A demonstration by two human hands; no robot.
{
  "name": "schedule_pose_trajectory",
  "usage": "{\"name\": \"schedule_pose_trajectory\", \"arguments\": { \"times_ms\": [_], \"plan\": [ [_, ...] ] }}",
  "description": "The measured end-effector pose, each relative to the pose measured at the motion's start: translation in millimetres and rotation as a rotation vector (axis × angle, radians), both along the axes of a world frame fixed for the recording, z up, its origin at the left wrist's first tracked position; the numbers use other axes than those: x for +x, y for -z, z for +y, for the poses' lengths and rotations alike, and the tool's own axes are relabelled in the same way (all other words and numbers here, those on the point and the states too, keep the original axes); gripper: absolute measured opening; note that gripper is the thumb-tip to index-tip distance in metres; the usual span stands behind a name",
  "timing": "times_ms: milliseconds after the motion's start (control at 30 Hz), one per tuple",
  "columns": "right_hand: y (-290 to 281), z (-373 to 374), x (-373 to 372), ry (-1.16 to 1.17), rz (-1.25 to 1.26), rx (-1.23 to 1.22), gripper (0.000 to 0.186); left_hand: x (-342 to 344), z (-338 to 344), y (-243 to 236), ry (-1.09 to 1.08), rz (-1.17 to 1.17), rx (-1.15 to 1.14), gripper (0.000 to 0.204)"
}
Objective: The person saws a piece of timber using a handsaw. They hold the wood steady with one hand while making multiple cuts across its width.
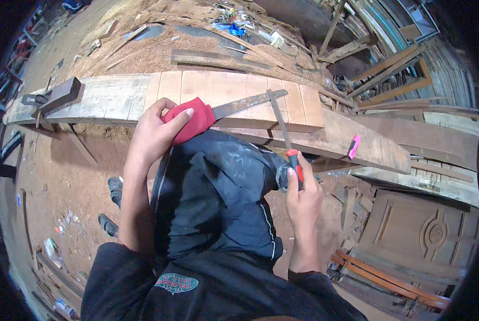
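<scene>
My left hand [159,128] is closed on a bunched red cloth [194,122], thumb on top. Out of the cloth a saw blade [242,105] with a toothed edge points to the right, over the pale wooden beam [218,85]. Whatever part of the saw lies inside the cloth is hidden. In my right hand [304,195] is a file [280,120], gripped by its red and black handle. The file's slim shaft slants up and away, its tip crossing the saw blade near the blade's far end. Contact between the two is hard to judge.
A dark wooden hand plane [60,97] sits on the beam's left end. To the right, a pink and black marker-like object [353,147] lies on a lower plank [378,147]. Wood shavings [137,32] cover the ground behind; a carved panel [410,230] and stacked boards stand at right.
</scene>
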State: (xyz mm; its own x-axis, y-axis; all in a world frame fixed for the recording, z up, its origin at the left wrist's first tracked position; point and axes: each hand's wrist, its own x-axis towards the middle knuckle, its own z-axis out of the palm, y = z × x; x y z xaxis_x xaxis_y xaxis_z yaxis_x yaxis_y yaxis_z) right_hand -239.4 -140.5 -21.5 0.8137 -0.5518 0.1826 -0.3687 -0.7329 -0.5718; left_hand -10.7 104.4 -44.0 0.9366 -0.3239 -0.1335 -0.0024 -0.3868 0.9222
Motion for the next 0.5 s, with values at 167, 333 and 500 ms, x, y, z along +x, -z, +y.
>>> {"name": "schedule_pose_trajectory", "arguments": {
  "times_ms": [167,333,500],
  "plan": [
    [-7.1,-4.5,-1.2,-0.017,-0.182,-0.041,0.041,1.4,3.9,5.2,-0.009,0.010,0.011,0.051],
    [-5.6,3.1,-5.2,0.042,0.111,0.085,0.043,-1.2,0.2,-3.7,-0.009,0.028,0.019,0.049],
    [-3.9,2.3,-3.3,0.069,0.099,0.125,0.044,-2.6,0.6,-1.7,-0.017,0.018,0.000,0.047]
  ]
}}
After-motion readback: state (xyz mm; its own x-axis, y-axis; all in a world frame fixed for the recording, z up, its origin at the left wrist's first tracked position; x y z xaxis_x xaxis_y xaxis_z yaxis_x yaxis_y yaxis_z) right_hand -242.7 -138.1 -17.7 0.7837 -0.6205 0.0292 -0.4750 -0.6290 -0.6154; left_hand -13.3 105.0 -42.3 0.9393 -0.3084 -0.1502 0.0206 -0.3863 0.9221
